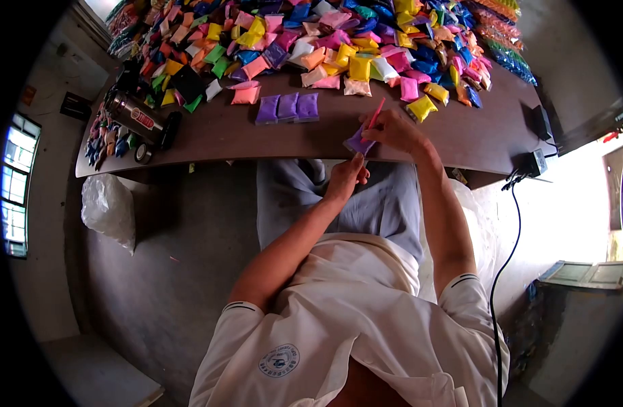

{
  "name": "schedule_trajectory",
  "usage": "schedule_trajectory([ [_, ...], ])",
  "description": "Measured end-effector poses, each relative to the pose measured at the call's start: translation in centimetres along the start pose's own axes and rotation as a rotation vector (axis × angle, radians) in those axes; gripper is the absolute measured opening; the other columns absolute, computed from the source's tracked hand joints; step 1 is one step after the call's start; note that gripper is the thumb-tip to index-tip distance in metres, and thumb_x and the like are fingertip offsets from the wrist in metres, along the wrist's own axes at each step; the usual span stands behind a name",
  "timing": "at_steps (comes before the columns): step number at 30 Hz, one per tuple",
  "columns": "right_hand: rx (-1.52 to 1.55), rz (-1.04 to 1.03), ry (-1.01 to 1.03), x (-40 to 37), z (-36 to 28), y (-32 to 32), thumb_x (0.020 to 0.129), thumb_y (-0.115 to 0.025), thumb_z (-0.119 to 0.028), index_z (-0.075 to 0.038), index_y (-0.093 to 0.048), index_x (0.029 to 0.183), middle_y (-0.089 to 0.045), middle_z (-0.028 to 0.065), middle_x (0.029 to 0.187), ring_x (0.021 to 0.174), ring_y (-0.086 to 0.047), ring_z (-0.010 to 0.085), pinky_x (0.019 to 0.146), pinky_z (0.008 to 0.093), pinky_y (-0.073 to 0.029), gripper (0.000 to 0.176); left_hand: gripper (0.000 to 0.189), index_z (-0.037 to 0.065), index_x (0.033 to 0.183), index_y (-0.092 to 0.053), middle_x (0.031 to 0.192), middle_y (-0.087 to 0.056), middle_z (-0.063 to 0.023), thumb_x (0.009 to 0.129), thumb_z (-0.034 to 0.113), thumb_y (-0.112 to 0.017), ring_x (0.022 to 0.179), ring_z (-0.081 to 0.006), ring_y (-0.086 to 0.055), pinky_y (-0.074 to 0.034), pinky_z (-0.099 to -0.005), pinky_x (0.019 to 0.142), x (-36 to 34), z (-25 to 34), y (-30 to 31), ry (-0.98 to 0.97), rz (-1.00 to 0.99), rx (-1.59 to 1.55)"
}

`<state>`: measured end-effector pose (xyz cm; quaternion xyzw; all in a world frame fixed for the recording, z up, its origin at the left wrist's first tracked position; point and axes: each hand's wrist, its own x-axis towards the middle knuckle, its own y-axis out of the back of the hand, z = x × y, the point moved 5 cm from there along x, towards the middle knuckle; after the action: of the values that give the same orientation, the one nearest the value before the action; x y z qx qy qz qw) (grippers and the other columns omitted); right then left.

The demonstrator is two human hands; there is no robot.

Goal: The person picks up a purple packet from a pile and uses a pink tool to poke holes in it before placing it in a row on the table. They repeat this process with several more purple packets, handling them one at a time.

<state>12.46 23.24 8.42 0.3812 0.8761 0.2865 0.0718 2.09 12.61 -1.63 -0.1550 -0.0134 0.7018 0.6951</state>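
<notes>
One purple packet [357,144] is at the table's [223,139] near edge: left hand [345,178] pinching its near corner, seemingly for steadiness, right hand [396,131] grasping a pink stick [377,112] (whether the packet too, I cannot tell). Farther left, a purple row [287,108] lies apart from the heap [302,49], perhaps against mixing.

My left arm [291,244] slants forward and inward across my front, and my left hand [346,180] ends it with fingers curled and thumb [357,161] pointing ahead, closed in a pinch. My right arm [450,220] reaches straighter and farther forward. At its wrist [422,148] my right hand [396,132] turns inward, palm side down, fingers bent and drawn together. My two hands sit near each other, apart, the right one farther ahead.
</notes>
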Motion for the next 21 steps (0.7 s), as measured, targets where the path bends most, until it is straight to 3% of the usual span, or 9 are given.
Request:
schedule_trajectory([
  [2, -0.075, 0.049, -0.074, -0.3, 0.1, -0.1, 0.074, -0.069, -0.012, -0.001, -0.064, 0.087, -0.063, 0.011, 0.102, 0.089, -0.06, 0.0179, 0.077, 0.0291, -0.047, 0.018, 0.054, 0.006, 0.069, -0.057, 0.071, -0.062, -0.0074, 0.087, 0.055, -0.049, 0.061, -0.0114, -0.057, -0.043, -0.0232, 0.061, 0.1, -0.1, -0.1, -0.01, 0.019, 0.011],
  [3, -0.073, 0.049, -0.076, -0.5, 0.1, -0.6, 0.074, -0.069, -0.012, -0.001, -0.064, 0.087, -0.063, 0.011, 0.102, 0.089, -0.06, 0.0179, 0.077, 0.0291, -0.047, 0.018, 0.053, 0.005, 0.069, -0.058, 0.071, -0.063, -0.0079, 0.088, 0.054, -0.05, 0.06, -0.0118, -0.057, -0.044, -0.0229, 0.06, 0.0, -0.1, -0.3, -0.011, 0.016, -0.032],
  [5, -0.076, 0.29, 0.068, -1.3, -0.3, -0.5, 0.072, -0.068, -0.012, -0.002, -0.062, 0.086, -0.063, 0.0097, 0.085, 0.077, -0.062, 0.0216, 0.068, 0.0317, -0.048, 0.018, 0.053, 0.005, 0.069, -0.058, 0.072, -0.063, -0.0084, 0.088, 0.053, -0.05, 0.06, -0.0122, -0.058, -0.045, -0.0226, 0.06, -0.1, 0.0, -0.7, -0.009, 0.01, -0.074],
  [8, -0.283, 0.479, 0.222, -2.5, -1.6, -0.8, 0.072, -0.068, -0.011, -0.002, -0.061, 0.084, -0.062, 0.0104, 0.091, 0.081, -0.062, 0.0232, 0.071, 0.0317, -0.048, 0.016, 0.053, 0.004, 0.07, -0.059, 0.072, -0.064, -0.009, 0.087, 0.053, -0.051, 0.059, -0.0132, -0.058, -0.046, -0.0228, 0.06, -0.2, 0.4, -0.8, -0.01, 0.039, -0.105],
  [11, -0.011, 0.425, 0.146, -2.8, -1.2, -1.0, 0.074, -0.067, -0.01, -0.002, -0.062, 0.085, -0.063, 0.0103, 0.09, 0.082, -0.062, 0.0233, 0.074, 0.0317, -0.048, 0.015, 0.052, 0.004, 0.07, -0.058, 0.074, -0.064, -0.0094, 0.087, 0.053, -0.051, 0.061, -0.0141, -0.059, -0.046, -0.0238, 0.061, -0.5, 0.6, -0.9, 0.031, 0.045, -0.096],
  [14, 0.009, 0.319, 0.059, -2.9, -1.5, -0.5, 0.075, -0.066, -0.008, -0.001, -0.062, 0.085, -0.064, 0.0101, 0.09, 0.084, -0.062, 0.0239, 0.076, 0.0313, -0.048, 0.013, 0.052, 0.005, 0.069, -0.057, 0.076, -0.064, -0.0097, 0.087, 0.054, -0.052, 0.064, -0.0151, -0.06, -0.047, -0.0252, 0.062, -0.4, 0.3, -0.7, 0.072, 0.027, -0.116],
  [21, 0.165, 0.242, 0.07, -2.9, -0.5, -0.8, 0.078, -0.064, -0.008, -0.001, -0.063, 0.087, -0.064, 0.0094, 0.092, 0.083, -0.062, 0.0201, 0.077, 0.0308, -0.048, 0.011, 0.05, 0.007, 0.069, -0.054, 0.076, -0.062, -0.0097, 0.087, 0.054, -0.052, 0.067, -0.0163, -0.06, -0.049, -0.0273, 0.065, -0.3, 0.0, -1.1, 0.069, -0.019, -0.212],
])
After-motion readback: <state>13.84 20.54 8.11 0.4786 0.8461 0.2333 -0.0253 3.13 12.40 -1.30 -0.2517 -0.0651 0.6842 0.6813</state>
